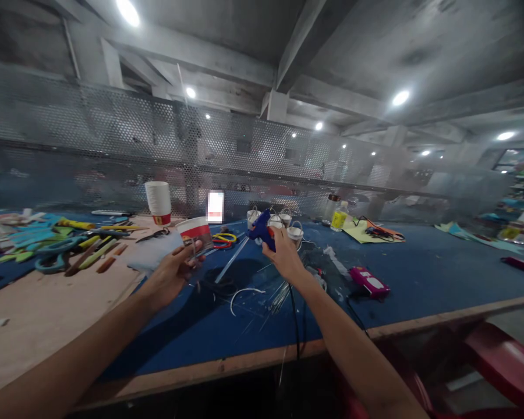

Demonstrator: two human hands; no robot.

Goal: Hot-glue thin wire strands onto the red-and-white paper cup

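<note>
Because it is gripped low, the red-and-white paper cup (196, 230) leaves its rim free: your left hand (171, 272) pinches it between thumb and fingers, tilted slightly, above the blue tabletop (413, 276). Item two: blue glue gun (261, 224), in your right hand (284, 256), fingers curled around the handle, which likely keeps the palm clear of the hot end; whether one finger presses the trigger, you cannot tell from here. Gun and cup stand apart, one per hand, so each seems free to turn. Item three: black cord (295, 323), hanging below your right wrist toward the near edge, presumably out of the way there. Just beyond the gun: small white handled cups (296, 231), grouped upright, perhaps to keep them together. Below, between your arms: loose thin wires (280, 298) and a curved white strip (240, 295), lying without evident order. Further left: stacked paper cups (158, 201), nested probably to save room; teal-handled scissors (57, 254), among other tools. Further right: magenta case (369, 283), lying flat; yellow-labelled bottle (339, 217), upright, no doubt against spilling.
</note>
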